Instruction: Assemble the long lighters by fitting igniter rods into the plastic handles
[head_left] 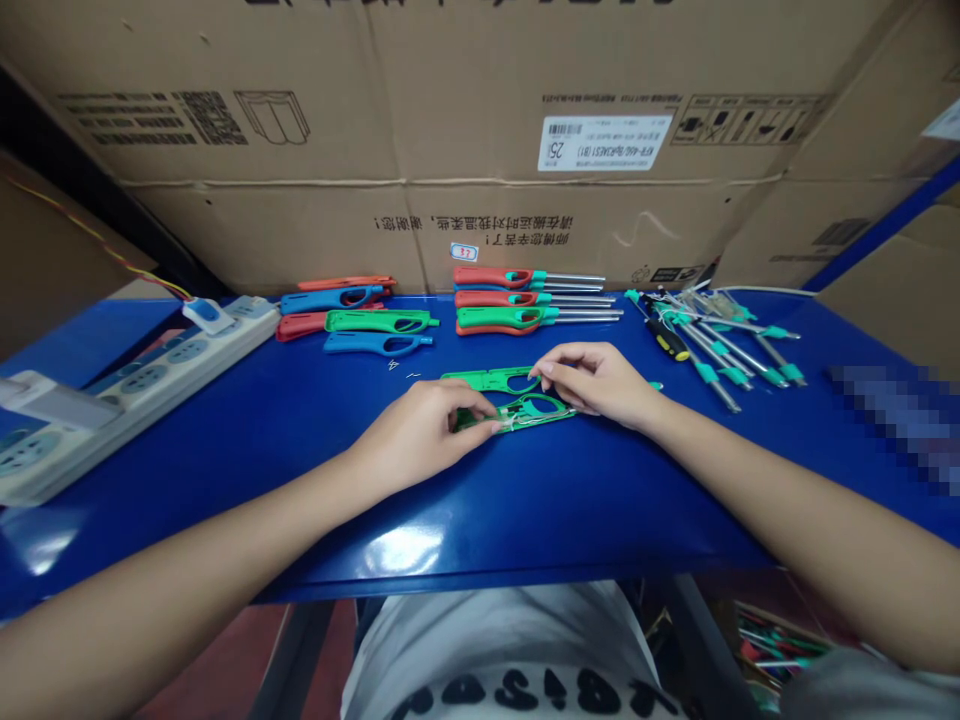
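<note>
Your left hand (pixel 420 430) pinches the left part of the near green casing half (pixel 517 425) between thumb and fingers, while your right hand (pixel 607 385) curls at its right end, its exact grip hidden. This half, mid-desk, is a slim green shell with an oval loop, a teal insert and pale inner parts; the matching green half (pixel 487 380) lies just behind, with assembled lighters (pixel 499 298) farther back on the blue desk (pixel 480 530).
</note>
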